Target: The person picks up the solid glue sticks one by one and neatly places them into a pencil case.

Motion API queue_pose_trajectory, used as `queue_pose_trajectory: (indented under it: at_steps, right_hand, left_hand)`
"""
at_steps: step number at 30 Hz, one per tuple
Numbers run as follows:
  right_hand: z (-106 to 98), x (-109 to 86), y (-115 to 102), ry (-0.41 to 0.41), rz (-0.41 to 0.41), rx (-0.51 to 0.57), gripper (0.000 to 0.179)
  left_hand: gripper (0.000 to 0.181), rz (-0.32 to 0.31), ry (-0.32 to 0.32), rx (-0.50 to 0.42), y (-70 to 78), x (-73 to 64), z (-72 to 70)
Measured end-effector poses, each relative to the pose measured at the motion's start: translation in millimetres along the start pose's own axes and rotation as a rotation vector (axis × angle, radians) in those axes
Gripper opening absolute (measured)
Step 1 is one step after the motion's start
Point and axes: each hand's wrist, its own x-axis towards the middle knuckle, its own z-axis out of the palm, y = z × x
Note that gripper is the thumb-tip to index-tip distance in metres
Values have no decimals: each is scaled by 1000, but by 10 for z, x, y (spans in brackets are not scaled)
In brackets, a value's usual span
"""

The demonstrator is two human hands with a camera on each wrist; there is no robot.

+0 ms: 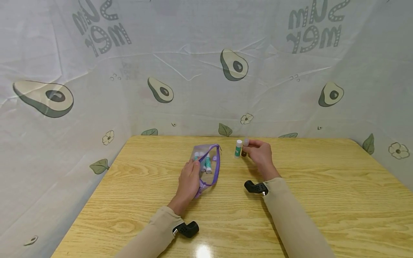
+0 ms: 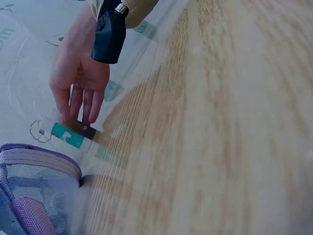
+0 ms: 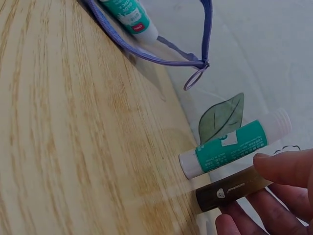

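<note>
The table point(image 1: 329, 200) is backed by a printed cloth point(image 1: 193, 43). On the table a purple-edged mesh pouch point(image 1: 217, 166) is laid with its zip opening spread; light, limp handling is to be expected, so the stiffer zip edge is best held. Several green-and-white glue sticks point(image 1: 208, 165) are contained in it. The pouch's side is gripped by the left hand point(image 1: 188, 181), the thumb being laid over the edge; the fingers are partly hidden. To the right of the pouch, a brown tube point(image 3: 234, 188) is pinched between thumb and fingers of the right hand point(image 1: 260, 154). Whether its base is supported by the table cannot be told. Just beside it, a single glue stick point(image 3: 232, 147) is stood upright, untouched. Both cylinders are judged light, rigid and rather smooth; each should be grasped around the upper barrel, as tipping is likely if knocked.
</note>
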Motion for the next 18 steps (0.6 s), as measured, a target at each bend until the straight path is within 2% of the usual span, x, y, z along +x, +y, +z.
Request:
queue_pose_trajectory:
  at_steps: [11, 18]
  right_hand:
    - [5, -11, -36, 60, 28, 48, 38]
    - [-25, -11, -100, 149, -22, 2, 38]
  left_hand:
    - [58, 4, 6, 8, -22, 15, 8]
    - [57, 17, 12, 22, -38, 22, 14]
